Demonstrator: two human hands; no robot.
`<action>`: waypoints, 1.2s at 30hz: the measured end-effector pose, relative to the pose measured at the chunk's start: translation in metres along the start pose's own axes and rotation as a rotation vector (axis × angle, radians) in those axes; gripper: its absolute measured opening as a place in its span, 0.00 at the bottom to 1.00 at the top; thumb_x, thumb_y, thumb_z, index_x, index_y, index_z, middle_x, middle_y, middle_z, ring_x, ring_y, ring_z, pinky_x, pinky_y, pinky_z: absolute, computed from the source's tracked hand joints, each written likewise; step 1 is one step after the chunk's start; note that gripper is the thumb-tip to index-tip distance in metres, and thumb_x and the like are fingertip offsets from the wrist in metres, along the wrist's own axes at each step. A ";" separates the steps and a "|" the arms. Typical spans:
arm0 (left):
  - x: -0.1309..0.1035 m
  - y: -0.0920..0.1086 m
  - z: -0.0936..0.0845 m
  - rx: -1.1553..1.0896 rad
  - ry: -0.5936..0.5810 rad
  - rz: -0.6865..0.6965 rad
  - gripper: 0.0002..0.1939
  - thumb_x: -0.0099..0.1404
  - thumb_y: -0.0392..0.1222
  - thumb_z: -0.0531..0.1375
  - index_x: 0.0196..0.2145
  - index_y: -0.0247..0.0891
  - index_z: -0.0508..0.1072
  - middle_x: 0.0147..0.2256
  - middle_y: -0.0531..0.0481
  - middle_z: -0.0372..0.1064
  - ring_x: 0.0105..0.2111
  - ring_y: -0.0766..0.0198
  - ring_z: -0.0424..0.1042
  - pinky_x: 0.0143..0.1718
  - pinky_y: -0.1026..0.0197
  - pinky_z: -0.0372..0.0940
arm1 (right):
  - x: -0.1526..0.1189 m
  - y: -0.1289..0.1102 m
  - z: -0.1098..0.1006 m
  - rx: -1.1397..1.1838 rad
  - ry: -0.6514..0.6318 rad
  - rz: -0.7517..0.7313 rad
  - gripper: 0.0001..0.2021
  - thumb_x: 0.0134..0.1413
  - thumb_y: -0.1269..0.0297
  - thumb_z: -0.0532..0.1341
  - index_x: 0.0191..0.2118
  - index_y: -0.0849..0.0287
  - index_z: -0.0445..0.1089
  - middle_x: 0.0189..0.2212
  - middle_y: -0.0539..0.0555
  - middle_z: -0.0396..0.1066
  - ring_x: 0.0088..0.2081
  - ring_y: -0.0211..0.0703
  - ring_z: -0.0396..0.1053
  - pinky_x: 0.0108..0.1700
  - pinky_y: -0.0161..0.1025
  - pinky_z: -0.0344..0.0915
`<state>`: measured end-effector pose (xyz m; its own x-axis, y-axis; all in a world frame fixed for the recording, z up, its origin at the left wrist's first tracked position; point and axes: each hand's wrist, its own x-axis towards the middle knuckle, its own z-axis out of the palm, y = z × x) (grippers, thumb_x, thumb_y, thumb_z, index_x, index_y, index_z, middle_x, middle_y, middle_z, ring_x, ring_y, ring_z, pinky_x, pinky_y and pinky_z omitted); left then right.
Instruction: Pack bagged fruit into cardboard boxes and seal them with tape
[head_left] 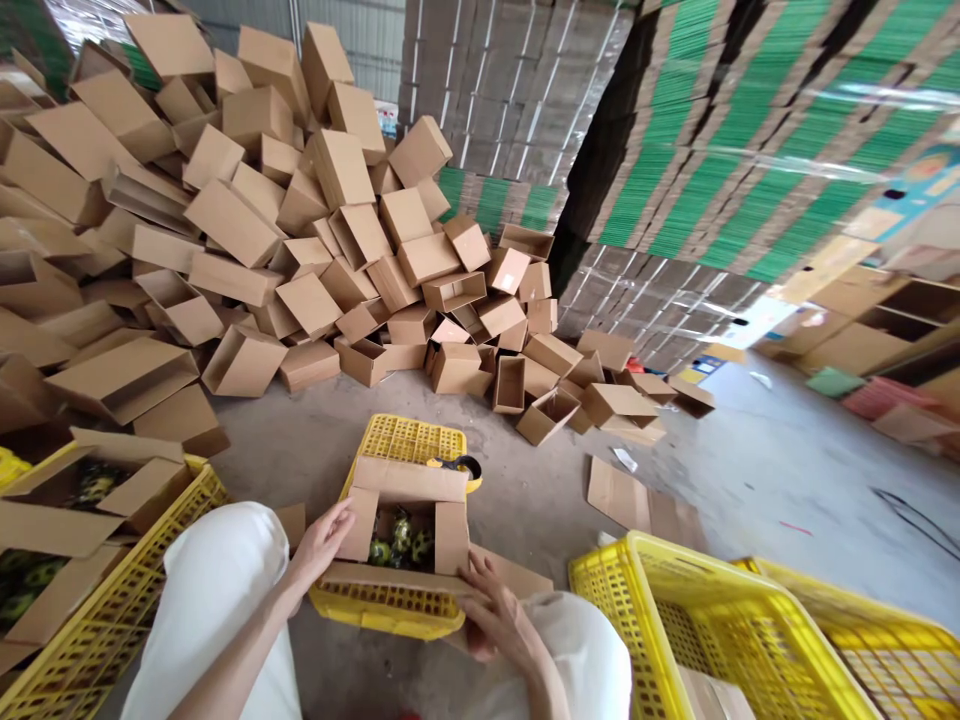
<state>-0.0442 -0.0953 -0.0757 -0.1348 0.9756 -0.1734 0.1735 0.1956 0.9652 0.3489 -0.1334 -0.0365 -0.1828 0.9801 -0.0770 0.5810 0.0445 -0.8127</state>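
An open cardboard box (412, 484) with its flaps spread rests on an upturned yellow crate (409, 437) between the knees. Inside it lie several green and dark wrapped items (403, 538). My left hand (324, 540) touches the box's left side flap, its fingers together at the edge; whether they pinch the cardboard is hard to tell. On the box's near right corner lies my right hand (499, 607), fingers apart against the cardboard. A tape dispenser (457, 465) with a black ring sits on the crate behind the box's far flap.
Many empty cardboard boxes (315, 300) are heaped ahead and left. At the left, a yellow crate (142, 590) holds open filled boxes. Yellow crates (637, 600) stand at the right. Flattened cardboard (637, 500) lies on the floor; strapped stacks (697, 140) rise behind.
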 end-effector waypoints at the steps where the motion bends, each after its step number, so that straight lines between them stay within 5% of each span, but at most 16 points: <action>1: 0.000 0.000 -0.002 -0.058 0.015 -0.041 0.39 0.65 0.69 0.58 0.63 0.39 0.73 0.53 0.39 0.81 0.46 0.52 0.81 0.44 0.56 0.74 | 0.001 -0.006 0.003 0.007 0.011 0.019 0.20 0.56 0.53 0.68 0.52 0.52 0.84 0.64 0.62 0.73 0.67 0.64 0.68 0.69 0.57 0.66; 5: -0.004 0.004 -0.006 -0.218 0.064 -0.107 0.40 0.70 0.72 0.52 0.66 0.40 0.70 0.62 0.38 0.75 0.49 0.51 0.80 0.47 0.53 0.75 | 0.018 -0.019 0.022 0.030 0.216 -0.002 0.19 0.63 0.46 0.61 0.41 0.56 0.81 0.54 0.64 0.77 0.52 0.56 0.78 0.55 0.49 0.76; 8: -0.011 0.004 -0.003 -0.102 0.057 -0.011 0.34 0.70 0.69 0.55 0.59 0.42 0.77 0.60 0.40 0.76 0.60 0.47 0.74 0.58 0.50 0.72 | 0.038 -0.013 0.035 -0.003 0.351 -0.056 0.16 0.59 0.53 0.62 0.46 0.56 0.77 0.46 0.60 0.76 0.42 0.51 0.78 0.45 0.46 0.78; 11: -0.013 -0.005 0.005 0.113 0.108 0.148 0.28 0.67 0.65 0.60 0.51 0.42 0.82 0.60 0.39 0.75 0.63 0.44 0.72 0.64 0.47 0.67 | 0.057 0.000 0.040 -0.077 0.342 -0.067 0.23 0.56 0.58 0.61 0.56 0.58 0.75 0.44 0.58 0.75 0.36 0.48 0.76 0.46 0.48 0.78; 16: -0.003 -0.030 0.013 0.170 0.158 0.172 0.34 0.66 0.59 0.60 0.66 0.41 0.70 0.66 0.38 0.68 0.69 0.44 0.65 0.72 0.41 0.56 | 0.086 0.009 0.037 -0.105 0.302 -0.073 0.40 0.45 0.63 0.60 0.69 0.56 0.65 0.57 0.60 0.75 0.48 0.54 0.75 0.57 0.54 0.72; 20: 0.004 -0.038 0.010 0.042 0.092 0.092 0.45 0.64 0.60 0.62 0.72 0.37 0.60 0.71 0.34 0.62 0.72 0.44 0.61 0.73 0.44 0.55 | 0.103 -0.003 0.029 0.141 0.209 0.001 0.51 0.41 0.62 0.61 0.76 0.55 0.53 0.66 0.62 0.69 0.41 0.48 0.74 0.52 0.50 0.73; 24: 0.005 -0.032 0.006 0.006 0.051 0.058 0.47 0.63 0.58 0.63 0.74 0.37 0.58 0.72 0.34 0.61 0.72 0.43 0.61 0.72 0.43 0.58 | 0.097 -0.020 0.015 0.375 0.175 0.074 0.35 0.56 0.45 0.64 0.65 0.59 0.71 0.49 0.60 0.80 0.38 0.49 0.74 0.43 0.45 0.73; 27: 0.004 -0.027 0.004 0.007 0.027 0.047 0.43 0.62 0.57 0.62 0.71 0.37 0.64 0.72 0.37 0.62 0.72 0.45 0.61 0.73 0.46 0.56 | 0.083 -0.027 0.011 0.269 0.205 0.031 0.31 0.61 0.36 0.61 0.51 0.61 0.82 0.43 0.61 0.82 0.45 0.57 0.76 0.51 0.49 0.72; 30: 0.004 -0.024 0.003 -0.010 0.023 0.037 0.42 0.61 0.56 0.63 0.70 0.36 0.66 0.70 0.38 0.65 0.71 0.46 0.63 0.73 0.46 0.56 | 0.071 -0.025 0.014 0.052 0.162 -0.042 0.26 0.64 0.40 0.59 0.46 0.57 0.84 0.53 0.62 0.80 0.55 0.61 0.75 0.62 0.54 0.67; 36: 0.004 -0.029 0.002 0.040 -0.001 0.038 0.40 0.65 0.55 0.60 0.70 0.36 0.66 0.69 0.39 0.66 0.70 0.48 0.65 0.73 0.46 0.56 | 0.064 -0.014 0.030 -0.223 0.143 -0.110 0.20 0.61 0.58 0.59 0.54 0.55 0.82 0.61 0.63 0.75 0.61 0.59 0.72 0.64 0.55 0.66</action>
<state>-0.0473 -0.0967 -0.1045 -0.1266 0.9825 -0.1369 0.2174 0.1621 0.9625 0.3052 -0.0766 -0.0471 -0.1494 0.9837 0.0997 0.7270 0.1776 -0.6632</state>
